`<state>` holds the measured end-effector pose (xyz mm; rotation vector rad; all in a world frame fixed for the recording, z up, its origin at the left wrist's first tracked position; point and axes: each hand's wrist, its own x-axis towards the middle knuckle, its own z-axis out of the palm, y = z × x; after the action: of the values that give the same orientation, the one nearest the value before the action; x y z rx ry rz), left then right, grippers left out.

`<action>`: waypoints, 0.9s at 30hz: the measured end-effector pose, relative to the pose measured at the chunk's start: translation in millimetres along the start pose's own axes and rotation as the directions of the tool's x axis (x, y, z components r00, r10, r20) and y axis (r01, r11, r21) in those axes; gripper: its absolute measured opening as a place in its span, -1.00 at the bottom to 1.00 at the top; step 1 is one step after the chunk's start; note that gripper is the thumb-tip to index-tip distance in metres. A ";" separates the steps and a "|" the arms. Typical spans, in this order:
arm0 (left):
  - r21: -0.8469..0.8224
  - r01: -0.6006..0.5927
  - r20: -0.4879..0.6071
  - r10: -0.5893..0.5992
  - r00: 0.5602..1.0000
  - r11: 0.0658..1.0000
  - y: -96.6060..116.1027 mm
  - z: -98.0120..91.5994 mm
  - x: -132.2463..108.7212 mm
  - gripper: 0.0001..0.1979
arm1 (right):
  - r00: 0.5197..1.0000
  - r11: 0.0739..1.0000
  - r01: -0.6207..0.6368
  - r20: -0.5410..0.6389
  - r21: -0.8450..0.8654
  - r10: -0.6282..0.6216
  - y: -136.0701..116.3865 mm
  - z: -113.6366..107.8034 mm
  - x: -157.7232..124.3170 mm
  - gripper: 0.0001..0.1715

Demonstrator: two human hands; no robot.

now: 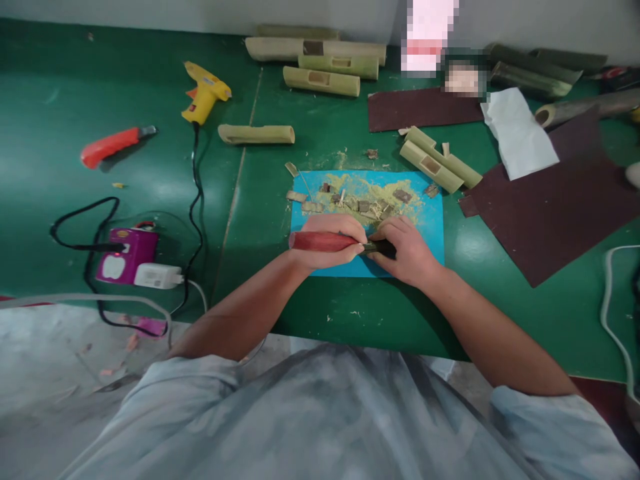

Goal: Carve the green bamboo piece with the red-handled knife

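My left hand (334, 241) is closed around a tool with a long red handle (317, 242), whose butt points left. My right hand (406, 250) is closed on a dark green piece (383, 249), likely bamboo, mostly covered by the fingers. The two hands nearly meet over the front part of a blue sheet (433, 230). Where the tool's tip meets the dark piece is hidden between them. Behind my hands, sawdust (387, 190) and several small brown chips (401, 195) lie scattered on the sheet.
Cut bamboo tubes (323, 81) lie at the back of the green table (255, 233), two more (431, 167) behind the sheet's right corner. Left are a yellow glue gun (204, 93), a red cutter (113, 147) and a purple power block (127, 255) with cables. Brown sheets (545, 213) lie right.
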<state>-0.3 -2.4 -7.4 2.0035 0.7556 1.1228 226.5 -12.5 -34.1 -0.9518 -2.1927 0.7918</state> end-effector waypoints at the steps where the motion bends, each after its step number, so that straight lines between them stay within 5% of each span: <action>1: 0.005 -0.001 0.002 0.001 1.000 1.000 0.5 0.0 0.6 -0.98 | 1.000 1.000 0.000 0.000 0.002 0.000 -0.1 -0.1 0.1 -0.82; 27: -0.006 0.005 -0.048 -0.005 0.999 1.000 0.6 2.9 0.6 -0.89 | 0.998 0.998 -0.062 0.034 0.016 0.061 -3.1 -1.6 0.5 -0.84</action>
<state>2.6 -3.2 -7.8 1.9753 0.7808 1.1723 226.1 -13.4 -30.7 -1.0084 -2.1909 0.8598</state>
